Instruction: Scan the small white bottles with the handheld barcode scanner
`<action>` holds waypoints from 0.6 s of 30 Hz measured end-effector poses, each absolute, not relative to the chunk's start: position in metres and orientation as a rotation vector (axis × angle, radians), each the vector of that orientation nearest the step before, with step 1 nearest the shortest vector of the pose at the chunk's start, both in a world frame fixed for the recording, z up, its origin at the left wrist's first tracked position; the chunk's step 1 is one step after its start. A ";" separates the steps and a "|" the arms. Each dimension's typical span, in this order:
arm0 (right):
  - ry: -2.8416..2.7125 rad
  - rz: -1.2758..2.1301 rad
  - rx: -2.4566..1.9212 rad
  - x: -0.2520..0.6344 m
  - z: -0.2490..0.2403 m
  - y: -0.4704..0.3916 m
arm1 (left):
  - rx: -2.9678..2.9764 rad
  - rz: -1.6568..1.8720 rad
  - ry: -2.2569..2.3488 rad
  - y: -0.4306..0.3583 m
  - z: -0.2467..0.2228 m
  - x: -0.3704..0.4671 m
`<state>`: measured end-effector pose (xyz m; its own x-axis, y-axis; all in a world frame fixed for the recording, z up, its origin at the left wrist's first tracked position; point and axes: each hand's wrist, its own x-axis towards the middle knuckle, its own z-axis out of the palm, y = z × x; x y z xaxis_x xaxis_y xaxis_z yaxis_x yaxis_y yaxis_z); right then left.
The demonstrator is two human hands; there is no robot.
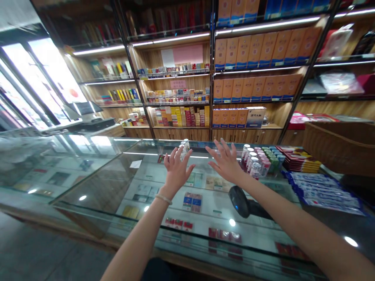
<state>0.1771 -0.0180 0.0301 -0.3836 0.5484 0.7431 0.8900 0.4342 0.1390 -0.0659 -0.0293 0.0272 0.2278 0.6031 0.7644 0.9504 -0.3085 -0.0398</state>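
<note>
My left hand (177,169) hovers over the glass counter (117,171) with its fingers spread, holding nothing; a bracelet circles that wrist. Just beyond its fingertips stand a few small white bottles or cans (185,145), partly hidden by the hand. To the right, my right hand (225,164) is also open and bare, palm down above the glass. Several white-capped bottles (251,160) stand in rows close to its right side. Below my right forearm lies a black barcode scanner (240,202) on the counter.
Blue-and-white packets (325,191) lie at the right, with red-and-yellow packs (299,159) behind them and a brown box (342,144) beyond. Boxed packs (192,201) show inside the case. Shelves of orange boxes (254,50) line the back wall. A white card (135,164) lies left.
</note>
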 end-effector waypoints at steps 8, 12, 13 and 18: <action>-2.146 -0.605 -1.264 0.143 0.039 -0.001 | -1.920 -0.933 -1.545 -0.023 0.030 -0.095; -2.185 -0.554 -1.203 0.117 0.037 0.009 | -1.867 -0.911 -1.574 -0.022 0.026 -0.114; -2.196 -0.541 -1.199 0.111 0.036 0.011 | -1.854 -0.904 -1.587 -0.022 0.024 -0.118; -2.254 -0.472 -1.245 0.090 0.031 0.018 | -1.798 -0.914 -1.666 -0.016 0.008 -0.133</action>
<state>0.0898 0.0177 0.0306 -0.4441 0.6740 0.5904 0.8541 0.5175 0.0517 -0.1330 -0.0163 0.0083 0.0160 0.6413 0.7672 0.9916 -0.1086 0.0702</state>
